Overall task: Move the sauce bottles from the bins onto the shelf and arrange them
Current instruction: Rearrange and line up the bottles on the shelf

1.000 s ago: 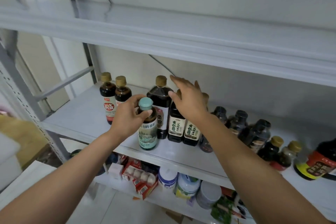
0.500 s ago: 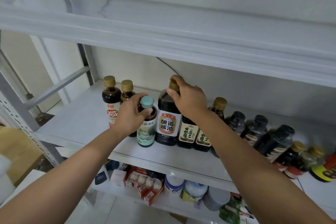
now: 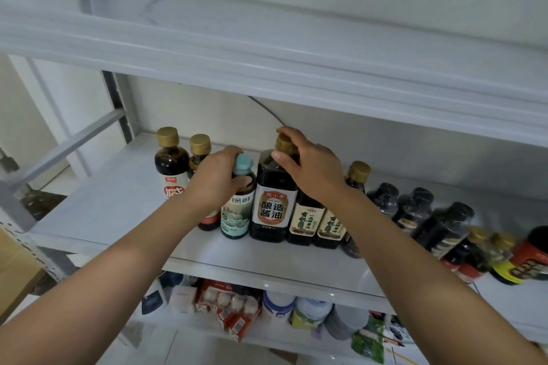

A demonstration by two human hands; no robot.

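Sauce bottles standing upright on shelf [image 3: 124, 201]; left hand [image 3: 215, 179] is gripping teal-capped bottle [image 3: 237, 213] at neck; right hand [image 3: 311, 169] is clasping large soy bottle [image 3: 272, 204] at cap.

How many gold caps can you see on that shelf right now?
6: two at the left end, one under the right hand, one right of that wrist, two near the right edge. More may be hidden.

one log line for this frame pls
left hand: grips teal-cap bottle | right hand: grips big soy bottle neck | both standing on shelf
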